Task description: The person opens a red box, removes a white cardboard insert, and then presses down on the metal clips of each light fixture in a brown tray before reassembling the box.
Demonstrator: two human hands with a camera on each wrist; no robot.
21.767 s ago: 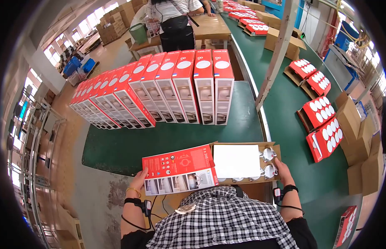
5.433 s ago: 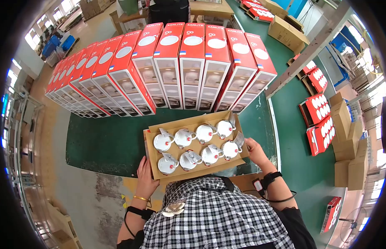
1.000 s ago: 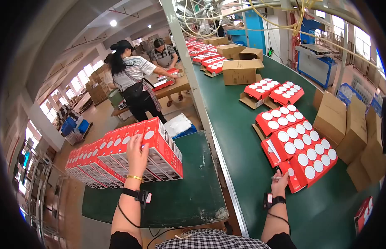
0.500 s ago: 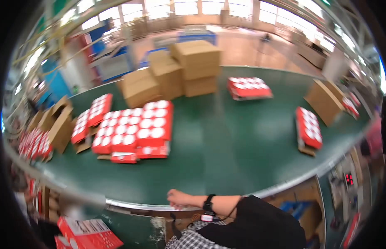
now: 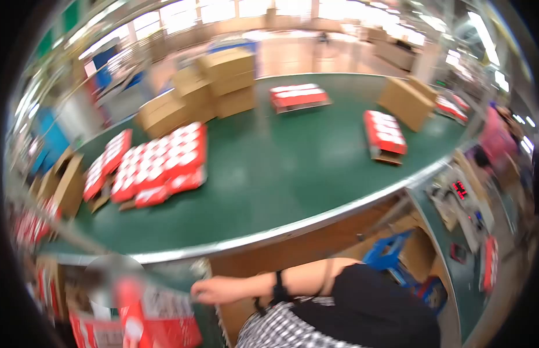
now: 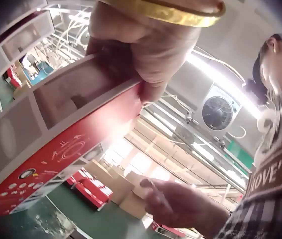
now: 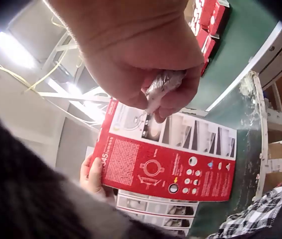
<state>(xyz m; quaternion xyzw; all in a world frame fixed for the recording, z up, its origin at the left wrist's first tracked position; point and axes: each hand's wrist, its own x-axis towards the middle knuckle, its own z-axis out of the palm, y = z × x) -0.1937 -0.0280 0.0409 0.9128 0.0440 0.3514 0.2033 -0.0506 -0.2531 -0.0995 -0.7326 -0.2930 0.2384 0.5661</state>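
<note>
Red box (image 7: 208, 174): likely stiff, slick card, moderate weight, faces could dent; we'd grip across the narrow end. Our left hand (image 6: 148, 45) grips that end, box extending away from the palm. It's just beside our right hand (image 7: 131, 42), fingers curled round a small shiny thing (image 7: 163, 87)

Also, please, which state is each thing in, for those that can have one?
Red box, held at a tilt
Left hand, gripping that box
Right hand, fingers curled round the silvery item
Ceiling light, lit
Fan, running or off, cannot tell
Digital display, lit
</note>
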